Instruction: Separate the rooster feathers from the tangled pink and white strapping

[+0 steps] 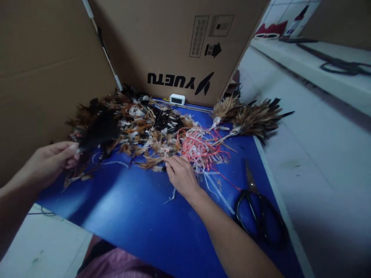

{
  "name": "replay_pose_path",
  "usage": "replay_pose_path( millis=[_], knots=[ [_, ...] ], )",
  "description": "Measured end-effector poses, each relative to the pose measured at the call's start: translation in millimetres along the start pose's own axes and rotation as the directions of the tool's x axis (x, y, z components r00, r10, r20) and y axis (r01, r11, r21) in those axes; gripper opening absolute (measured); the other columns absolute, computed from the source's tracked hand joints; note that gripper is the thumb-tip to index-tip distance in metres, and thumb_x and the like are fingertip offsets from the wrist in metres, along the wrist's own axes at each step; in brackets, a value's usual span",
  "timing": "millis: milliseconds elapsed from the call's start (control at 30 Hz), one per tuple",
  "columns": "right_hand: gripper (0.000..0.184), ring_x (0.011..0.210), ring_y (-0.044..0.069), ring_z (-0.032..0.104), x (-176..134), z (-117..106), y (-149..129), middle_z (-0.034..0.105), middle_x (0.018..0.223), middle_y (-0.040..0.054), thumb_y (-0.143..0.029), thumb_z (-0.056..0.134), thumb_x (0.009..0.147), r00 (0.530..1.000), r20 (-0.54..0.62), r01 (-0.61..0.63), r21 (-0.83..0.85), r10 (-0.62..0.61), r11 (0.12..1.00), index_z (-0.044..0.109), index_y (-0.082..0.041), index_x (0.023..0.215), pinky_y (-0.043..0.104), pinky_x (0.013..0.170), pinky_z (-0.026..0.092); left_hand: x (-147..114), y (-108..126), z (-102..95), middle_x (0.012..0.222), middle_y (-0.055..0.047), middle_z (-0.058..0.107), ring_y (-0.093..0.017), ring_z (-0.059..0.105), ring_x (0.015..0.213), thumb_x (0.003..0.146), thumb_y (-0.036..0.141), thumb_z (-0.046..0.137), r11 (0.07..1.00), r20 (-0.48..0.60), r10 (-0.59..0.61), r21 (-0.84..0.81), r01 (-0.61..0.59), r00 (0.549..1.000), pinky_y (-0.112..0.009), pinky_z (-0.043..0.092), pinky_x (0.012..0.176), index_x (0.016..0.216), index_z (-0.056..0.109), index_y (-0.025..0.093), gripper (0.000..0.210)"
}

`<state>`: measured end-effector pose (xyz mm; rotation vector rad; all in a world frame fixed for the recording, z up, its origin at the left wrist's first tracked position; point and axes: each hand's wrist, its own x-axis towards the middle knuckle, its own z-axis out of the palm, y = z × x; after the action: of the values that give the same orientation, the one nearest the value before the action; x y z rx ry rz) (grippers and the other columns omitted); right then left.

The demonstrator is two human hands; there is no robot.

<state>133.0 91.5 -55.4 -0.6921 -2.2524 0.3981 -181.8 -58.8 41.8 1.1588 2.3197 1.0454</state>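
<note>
Brown cardboard panels [162, 42] are set up across the upper left and top centre of the frame, and by them the blue desk [121, 204] is closed off at the back and left. Dark lettering and an arrow are printed on the rear panel. At its foot, a small white digital display [177, 99] has been placed. Much of the desk's far side is covered by a feather pile [136, 127], brown, black and white, spread from the left to the centre of the frame.

At left, a tuft of black feathers [100, 129], blurred, is pinched at its base between the thumb and fingers of the left hand [63, 154]; part of the pile is hidden behind it. At centre, the pile's near edge is touched by the curled fingers of the right hand [181, 170]; whether anything is gripped there cannot be told.

Just beside the right hand, space is taken up by a tangle of red and white ribbons [197, 148], from which a white strip is trailed toward the black-handled scissors [262, 216] at lower right. Brown feather bundles [255, 116] are laid at the desk's far right corner. At upper right, a pale ledge [342, 83] is occupied by white-framed glasses [266, 36] and a bottle [297, 23].
</note>
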Motion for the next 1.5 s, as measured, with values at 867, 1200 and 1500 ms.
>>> replay_pose_path(
  millis=[867, 1200, 1500],
  knots=[
    [0.014, 0.068, 0.017, 0.048, -28, 15, -69, 0.054, 0.07, 0.0025, -0.01, 0.049, 0.09, 0.827, 0.237, 0.542, -0.092, -0.51, 0.835, 0.062, -0.013, 0.084, 0.04, 0.078, 0.039, 10, 50, 175.4, 0.093, -0.012, 0.066, -0.025, 0.061, 0.09, 0.087, 0.021, 0.056, 0.524, 0.437, 0.698, 0.229, -0.82, 0.568, -0.04, 0.049, 0.083, 0.097, 0.066, 0.014, 0.017],
    [0.018, 0.067, 0.018, 0.049, -29, 16, -67, 0.055, 0.068, 0.0029, -0.01, 0.047, 0.091, 0.807, 0.243, 0.567, -0.063, -0.538, 0.822, 0.061, -0.015, 0.08, 0.04, 0.077, 0.039, 10, 38, 162.6, 0.097, -0.008, 0.066, -0.021, 0.061, 0.095, 0.088, 0.018, 0.049, 0.68, 0.372, 0.669, 0.046, -0.732, 0.644, -0.034, 0.047, 0.088, 0.094, 0.062, 0.018, 0.014],
    [0.027, 0.09, 0.025, 0.055, -15, 10, -48, 0.063, 0.105, 0.015, -0.018, 0.048, 0.092, 0.999, 0.025, -0.035, -0.158, 0.04, 0.987, 0.057, -0.011, 0.117, 0.041, 0.078, 0.043, 3, 35, 148.3, 0.08, -0.002, 0.066, -0.016, 0.06, 0.073, 0.087, 0.039, 0.054, 0.912, 0.375, 0.41, -0.167, -0.374, 0.831, -0.026, 0.048, 0.07, 0.093, 0.06, 0.016, 0.025]
  ],
)
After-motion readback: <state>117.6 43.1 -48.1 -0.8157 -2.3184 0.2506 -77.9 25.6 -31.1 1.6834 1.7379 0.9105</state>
